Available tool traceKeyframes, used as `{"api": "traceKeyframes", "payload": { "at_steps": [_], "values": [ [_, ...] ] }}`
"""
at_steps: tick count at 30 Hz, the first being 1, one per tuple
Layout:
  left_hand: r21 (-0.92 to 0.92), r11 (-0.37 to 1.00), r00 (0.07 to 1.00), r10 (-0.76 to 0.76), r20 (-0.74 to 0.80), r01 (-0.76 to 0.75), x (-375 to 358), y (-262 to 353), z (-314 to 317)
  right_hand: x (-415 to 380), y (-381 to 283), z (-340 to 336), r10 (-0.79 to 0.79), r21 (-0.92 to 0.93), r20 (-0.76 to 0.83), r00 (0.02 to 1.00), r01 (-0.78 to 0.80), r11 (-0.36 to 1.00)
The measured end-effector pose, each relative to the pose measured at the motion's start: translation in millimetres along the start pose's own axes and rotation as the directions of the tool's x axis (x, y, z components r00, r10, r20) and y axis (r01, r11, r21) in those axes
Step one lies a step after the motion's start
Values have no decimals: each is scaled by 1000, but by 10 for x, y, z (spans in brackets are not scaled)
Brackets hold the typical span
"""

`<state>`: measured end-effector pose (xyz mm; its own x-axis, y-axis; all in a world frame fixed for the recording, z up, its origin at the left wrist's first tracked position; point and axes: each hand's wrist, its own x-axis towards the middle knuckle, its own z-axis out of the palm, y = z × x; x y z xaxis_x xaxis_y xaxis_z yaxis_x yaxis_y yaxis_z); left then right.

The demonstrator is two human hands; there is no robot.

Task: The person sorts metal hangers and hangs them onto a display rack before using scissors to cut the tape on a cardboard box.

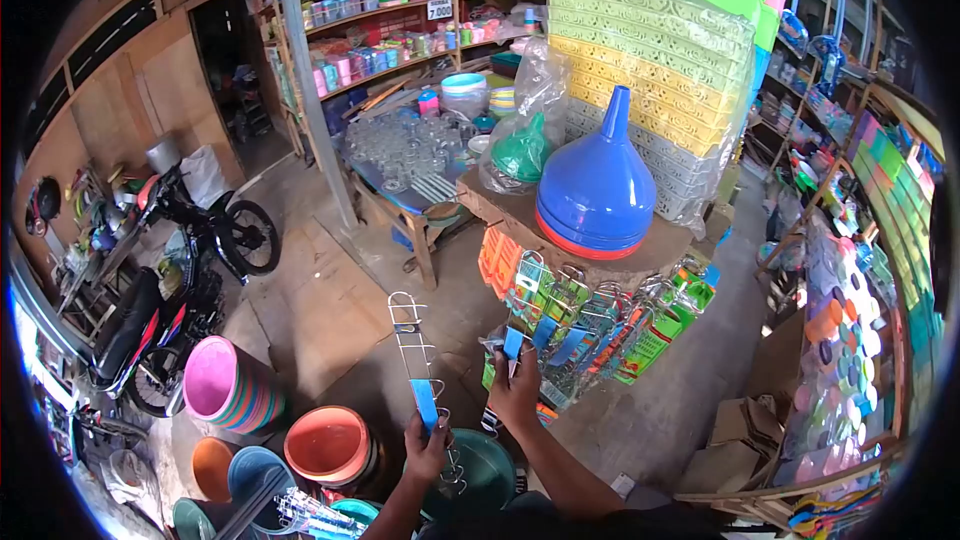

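My left hand (426, 448) is closed round the lower part of a wire rack (411, 340) with a blue label, which stands upright with several hooks along it. My right hand (515, 392) is closed on a small piece with a blue label (513, 343), close to the hanging goods. Those hanging wire racks and baskets (580, 325) are fixed below the edge of a brown stand (480, 202). Under my left hand, more wire hooks hang over a green tub (485, 470).
Blue funnels (600, 175) and stacked baskets (655, 60) stand on the display. Pink (212, 380) and orange (328, 445) buckets sit at the lower left, below a parked motorcycle (185, 290). Glassware (400, 148) covers a blue table; shelves hold cups (375, 62).
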<state>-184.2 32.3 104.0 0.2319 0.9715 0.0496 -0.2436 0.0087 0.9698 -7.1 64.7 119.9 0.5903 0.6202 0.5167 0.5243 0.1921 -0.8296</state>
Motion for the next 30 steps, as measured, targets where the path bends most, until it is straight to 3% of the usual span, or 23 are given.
{"api": "traceKeyframes", "payload": {
  "at_steps": [2,5,10,14,16,19,23,28,30],
  "values": [
    [-8,1000,997,-9,77,9,35,-16,-42,22,-35,65,26,91,-28,999,-24,996],
    [-9,1000,992,-25,120,26,101,-38,-109,81,7,179,-34,-16,-98,995,33,999],
    [-63,997,981,-20,194,33,177,-28,-263,168,149,378,71,78,-190,979,-57,995],
    [-44,995,960,-70,270,85,248,-11,-406,162,221,457,123,11,-261,957,-125,992],
    [6,998,953,-68,294,69,323,-20,-435,113,215,499,106,106,-310,945,-77,991],
    [97,992,932,-107,346,78,489,-69,-466,54,138,508,28,14,-358,933,-25,1000],
    [182,980,908,-143,393,76,764,-153,-390,-45,22,405,65,-16,-340,938,-75,997],
    [150,981,885,-176,431,123,984,-182,-149,-109,-82,268,49,-100,-283,958,-80,992],
    [140,982,874,-175,453,124,1056,-177,-54,-192,-251,193,93,-53,-271,958,-111,992]
  ]
}}
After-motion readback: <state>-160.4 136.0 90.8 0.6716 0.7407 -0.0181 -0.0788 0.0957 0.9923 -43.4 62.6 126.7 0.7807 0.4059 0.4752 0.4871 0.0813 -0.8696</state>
